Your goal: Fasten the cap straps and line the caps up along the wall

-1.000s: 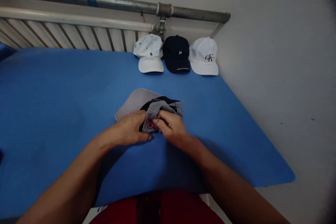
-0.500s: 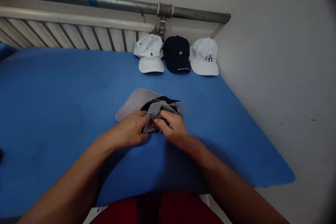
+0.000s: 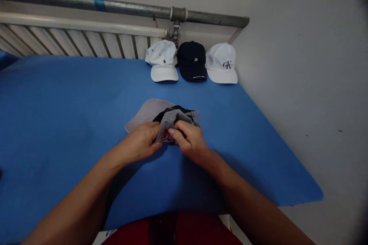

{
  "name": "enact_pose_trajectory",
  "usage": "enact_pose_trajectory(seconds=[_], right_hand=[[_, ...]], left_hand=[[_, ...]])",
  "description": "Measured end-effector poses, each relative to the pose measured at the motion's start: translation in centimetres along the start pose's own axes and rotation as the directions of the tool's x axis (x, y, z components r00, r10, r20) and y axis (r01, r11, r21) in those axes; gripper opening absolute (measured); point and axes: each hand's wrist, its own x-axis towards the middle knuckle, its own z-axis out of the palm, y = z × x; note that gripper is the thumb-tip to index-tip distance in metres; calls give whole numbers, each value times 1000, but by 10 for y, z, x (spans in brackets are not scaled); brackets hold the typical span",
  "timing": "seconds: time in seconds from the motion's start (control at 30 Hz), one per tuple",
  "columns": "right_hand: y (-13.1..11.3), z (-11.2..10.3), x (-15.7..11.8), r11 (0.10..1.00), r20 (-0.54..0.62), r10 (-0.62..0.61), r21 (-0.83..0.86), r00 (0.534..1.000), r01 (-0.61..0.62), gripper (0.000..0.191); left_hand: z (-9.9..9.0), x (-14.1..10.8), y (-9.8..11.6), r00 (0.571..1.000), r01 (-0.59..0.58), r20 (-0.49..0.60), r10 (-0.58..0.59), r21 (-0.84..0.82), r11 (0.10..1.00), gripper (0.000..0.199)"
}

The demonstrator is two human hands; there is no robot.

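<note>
A grey cap [image 3: 148, 113] with a black inner band and a red patch lies on the blue table [image 3: 71, 103], its brim pointing to the upper left. My left hand [image 3: 143, 139] grips the cap's fabric beside the patch, with part of its fingers hidden by the cloth. On the other side, my right hand [image 3: 188, 138] pinches the folded fabric just right of the red patch, thumb on top. Part of the cap's crown is crumpled between both hands.
At the back stand a white cap [image 3: 163, 61], a black cap [image 3: 192, 61] and another white cap [image 3: 222, 63] in a row. Behind them run a metal pipe [image 3: 129, 7] and a radiator [image 3: 94, 42]. A wall borders the table's right side.
The view has shifted slightly. Both hands keep hold of the grey cap, and a little more of its red patch shows between them.
</note>
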Motion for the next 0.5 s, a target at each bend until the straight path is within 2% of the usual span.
enact_pose_trajectory(seconds=[0.1, 0.23, 0.33, 0.43, 0.5], right_hand=[[-1, -1, -1, 999, -36, -34, -14, 999, 33, 27], [-3, -5, -3, 993, -85, -122, -21, 989, 120, 20], [-6, -6, -5, 982, -98, -191, -24, 977, 190, 18], [-7, -5, -6, 975, -68, -222, -40, 973, 220, 19], [-5, -1, -7, 972, -36, -234, -46, 972, 232, 19]], left_hand=[[0, 0, 0, 1000, 2, -23, -1, 29, 1000, 8], [-2, 0, 2, 992, -8, -127, 8, -1, 1000, 9], [-7, -1, 4, 975, 44, -215, -56, -60, 997, 11], [-14, -5, 3, 922, 146, -342, -180, -124, 981, 16], [-18, -7, -1, 857, 200, -434, -278, -216, 956, 20]])
